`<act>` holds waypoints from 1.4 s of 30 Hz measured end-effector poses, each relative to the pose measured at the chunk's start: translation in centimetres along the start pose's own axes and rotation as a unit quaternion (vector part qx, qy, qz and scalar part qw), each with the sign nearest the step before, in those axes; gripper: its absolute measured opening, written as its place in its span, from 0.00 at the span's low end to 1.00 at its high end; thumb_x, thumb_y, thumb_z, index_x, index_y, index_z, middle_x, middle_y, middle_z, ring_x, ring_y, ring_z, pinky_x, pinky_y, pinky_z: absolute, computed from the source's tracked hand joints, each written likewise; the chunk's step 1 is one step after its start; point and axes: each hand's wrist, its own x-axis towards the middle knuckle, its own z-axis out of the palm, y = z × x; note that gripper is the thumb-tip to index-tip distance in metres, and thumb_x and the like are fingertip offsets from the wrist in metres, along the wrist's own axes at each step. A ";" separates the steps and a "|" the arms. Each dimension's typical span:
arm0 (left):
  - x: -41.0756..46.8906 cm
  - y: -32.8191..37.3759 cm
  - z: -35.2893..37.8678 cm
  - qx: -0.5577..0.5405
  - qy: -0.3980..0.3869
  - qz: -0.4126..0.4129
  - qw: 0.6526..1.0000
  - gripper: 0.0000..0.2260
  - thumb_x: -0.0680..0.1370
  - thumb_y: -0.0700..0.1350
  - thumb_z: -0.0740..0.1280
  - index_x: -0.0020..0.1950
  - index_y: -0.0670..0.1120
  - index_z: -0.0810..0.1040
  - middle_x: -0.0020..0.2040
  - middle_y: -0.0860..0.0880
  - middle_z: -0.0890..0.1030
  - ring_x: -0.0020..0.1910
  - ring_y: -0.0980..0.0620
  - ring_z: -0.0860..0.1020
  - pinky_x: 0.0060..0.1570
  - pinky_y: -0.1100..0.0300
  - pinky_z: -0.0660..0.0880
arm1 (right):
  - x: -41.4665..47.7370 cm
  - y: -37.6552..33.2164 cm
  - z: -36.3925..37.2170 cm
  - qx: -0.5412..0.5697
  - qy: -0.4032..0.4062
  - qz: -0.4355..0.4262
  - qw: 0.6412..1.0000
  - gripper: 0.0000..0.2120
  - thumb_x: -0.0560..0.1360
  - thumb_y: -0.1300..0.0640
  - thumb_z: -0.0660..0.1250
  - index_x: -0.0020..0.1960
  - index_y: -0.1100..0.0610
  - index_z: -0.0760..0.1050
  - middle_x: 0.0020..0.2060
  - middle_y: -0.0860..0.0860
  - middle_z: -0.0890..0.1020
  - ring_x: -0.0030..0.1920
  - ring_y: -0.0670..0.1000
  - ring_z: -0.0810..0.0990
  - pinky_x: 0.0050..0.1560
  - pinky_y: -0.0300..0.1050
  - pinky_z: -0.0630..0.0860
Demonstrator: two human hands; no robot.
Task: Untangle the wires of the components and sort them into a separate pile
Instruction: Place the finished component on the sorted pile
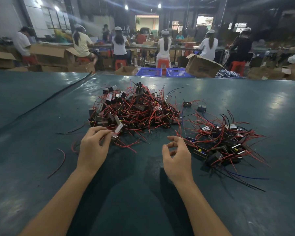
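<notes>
A big tangled heap of small dark components with red wires lies in the middle of the green table. A smaller pile of the same components sits to its right, wires fanned out toward the right. My left hand pinches a component at the near edge of the big heap, fingers curled round it. My right hand hovers between the two piles, fingers loosely curled with nothing in them.
Two single components lie apart behind the smaller pile. A loose red wire lies at the left. A dark cable runs diagonally across the table's left. Beyond the far edge are blue crates, boxes and seated workers.
</notes>
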 end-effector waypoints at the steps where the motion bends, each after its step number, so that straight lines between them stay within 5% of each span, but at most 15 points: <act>1: -0.1 0.4 -0.1 -0.006 0.006 0.019 1.000 0.06 0.75 0.38 0.71 0.51 0.38 0.84 0.50 0.44 0.81 0.47 0.50 0.79 0.48 0.65 0.74 | -0.1 -0.1 0.0 0.002 -0.003 0.001 1.000 0.10 0.77 0.55 0.66 0.57 0.45 0.71 0.43 0.44 0.77 0.35 0.40 0.76 0.40 0.46 0.78; 6: -0.2 3.3 0.0 -0.044 -0.010 0.129 0.991 0.08 0.76 0.39 0.69 0.51 0.38 0.84 0.52 0.44 0.81 0.52 0.49 0.80 0.56 0.59 0.77 | -0.7 -0.8 0.5 0.009 -0.072 -0.017 0.997 0.10 0.77 0.53 0.68 0.56 0.43 0.73 0.42 0.42 0.78 0.34 0.42 0.77 0.36 0.37 0.76; 12: -1.3 5.4 0.7 -0.126 -0.057 0.197 0.971 0.06 0.75 0.38 0.71 0.51 0.39 0.84 0.53 0.46 0.81 0.54 0.51 0.80 0.54 0.55 0.78 | -1.3 -1.4 0.8 -0.093 -0.155 -0.072 0.981 0.30 0.74 0.46 0.71 0.73 0.42 0.64 0.62 0.38 0.70 0.48 0.47 0.79 0.54 0.49 0.77; 17: -1.8 6.2 1.0 -0.171 -0.144 0.217 0.950 0.08 0.74 0.43 0.73 0.51 0.40 0.84 0.53 0.48 0.81 0.54 0.52 0.80 0.51 0.53 0.79 | -1.4 -1.6 0.3 -0.118 -0.186 -0.106 0.970 0.18 0.76 0.51 0.69 0.65 0.46 0.76 0.59 0.42 0.75 0.51 0.48 0.78 0.53 0.51 0.77; 20: -2.0 6.1 0.5 -0.186 -0.223 0.202 0.935 0.19 0.75 0.56 0.71 0.57 0.43 0.82 0.57 0.51 0.79 0.58 0.54 0.77 0.55 0.54 0.77 | -1.3 -1.7 0.2 -0.130 -0.190 -0.082 0.970 0.10 0.76 0.50 0.68 0.56 0.49 0.80 0.51 0.43 0.77 0.47 0.47 0.78 0.50 0.52 0.77; 23: -2.0 6.0 0.3 -0.199 -0.210 0.170 0.942 0.25 0.79 0.62 0.60 0.61 0.44 0.80 0.57 0.52 0.79 0.58 0.56 0.77 0.56 0.61 0.74 | -1.2 -1.6 0.3 -0.101 -0.180 -0.081 0.975 0.09 0.76 0.51 0.70 0.54 0.53 0.82 0.50 0.44 0.78 0.42 0.48 0.79 0.48 0.52 0.78; 26: -1.9 6.0 0.4 -0.199 -0.163 0.138 0.956 0.22 0.82 0.58 0.55 0.59 0.43 0.80 0.53 0.52 0.79 0.54 0.59 0.77 0.52 0.65 0.74 | -1.1 -1.3 0.4 -0.100 -0.170 -0.080 0.977 0.07 0.75 0.51 0.72 0.50 0.54 0.82 0.48 0.44 0.79 0.41 0.47 0.80 0.47 0.50 0.79; 29: -1.6 5.9 0.7 -0.171 -0.110 0.137 0.969 0.13 0.79 0.49 0.64 0.53 0.43 0.82 0.48 0.52 0.80 0.46 0.58 0.79 0.45 0.61 0.77 | -1.1 -1.3 0.4 -0.090 -0.118 -0.094 0.985 0.06 0.75 0.52 0.72 0.45 0.54 0.82 0.44 0.43 0.80 0.41 0.45 0.79 0.43 0.45 0.78; 36: -2.0 6.1 0.6 -0.201 -0.200 0.177 0.943 0.17 0.79 0.56 0.64 0.55 0.46 0.82 0.46 0.55 0.81 0.42 0.57 0.80 0.41 0.57 0.78 | -0.2 -1.1 -0.4 -0.001 0.035 -0.004 0.999 0.06 0.78 0.51 0.67 0.45 0.50 0.81 0.38 0.44 0.82 0.39 0.41 0.79 0.40 0.37 0.74; 39: -2.1 6.6 0.6 -0.309 -0.199 0.118 0.922 0.26 0.80 0.64 0.56 0.55 0.43 0.82 0.48 0.50 0.82 0.40 0.52 0.83 0.37 0.57 0.78 | 0.0 -1.3 -0.6 0.027 0.073 -0.023 0.997 0.04 0.79 0.54 0.66 0.47 0.50 0.79 0.42 0.44 0.81 0.44 0.40 0.78 0.45 0.36 0.74; 42: -1.7 7.1 0.5 -0.465 -0.188 -0.043 0.864 0.36 0.75 0.73 0.53 0.54 0.42 0.81 0.50 0.42 0.83 0.41 0.43 0.83 0.37 0.55 0.78 | 0.0 -1.6 -0.6 0.078 0.055 -0.005 0.995 0.06 0.80 0.55 0.65 0.46 0.52 0.79 0.38 0.44 0.80 0.41 0.47 0.79 0.43 0.52 0.81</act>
